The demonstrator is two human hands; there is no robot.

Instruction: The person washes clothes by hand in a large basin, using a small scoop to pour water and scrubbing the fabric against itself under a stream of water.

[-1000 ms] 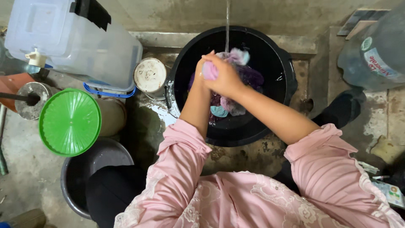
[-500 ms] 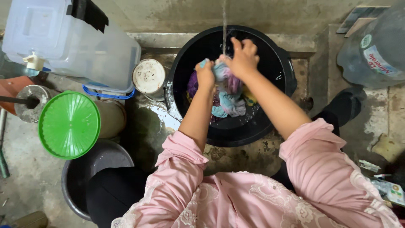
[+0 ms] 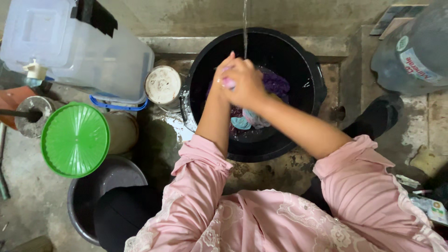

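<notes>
Wet purple-and-blue cloth bundle (image 3: 261, 100) sits in round black plastic basin (image 3: 308, 74) under thin water stream (image 3: 245, 23); right hand (image 3: 245, 84) now overlaps left hand (image 3: 221, 77), fingers clenched on pink fabric, having shifted from spread apart; scrubbing continues.

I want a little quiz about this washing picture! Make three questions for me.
1. True or false: water streams down into the black basin.
2. What colour is the round lid on the person's left?
3. The left hand and right hand are: A) apart, B) pressed together over the wet cloth.

Key: 1 true; 2 green; 3 B.
</notes>
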